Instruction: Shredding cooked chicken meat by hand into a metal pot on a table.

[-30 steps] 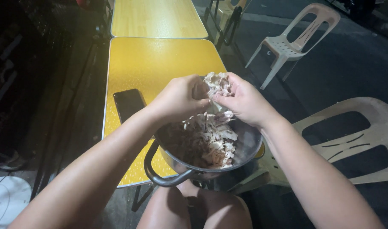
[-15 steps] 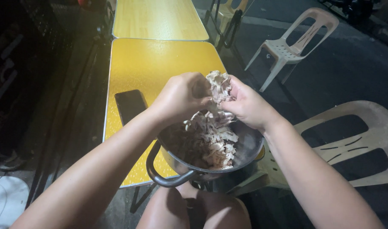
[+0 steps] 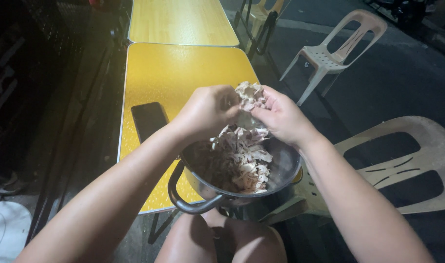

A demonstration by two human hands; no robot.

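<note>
Currently both hands are up over the metal pot (image 3: 281, 170), close together, almost touching. Left hand (image 3: 208, 111) is curled narrow, fingers pinched into a pale chunk of shredded meat (image 3: 249, 93). Right hand (image 3: 281, 117) grips the same chunk from the other side, fingers closed around it. Chunk sits between the two hands, just above the pot. Pot holds a heap of the same pale shreds (image 3: 242, 160), mostly on its near-right side. Pot rests on the person's lap, against the near edge of the yellow table (image 3: 173, 73); its looped handle (image 3: 183, 199) points toward the left knee. Dark phone (image 3: 149, 121) lies flat on the table, left of the left wrist. Pale plastic chair (image 3: 402, 160) just right of the right forearm; another chair (image 3: 336, 46) stands farther off.
</note>
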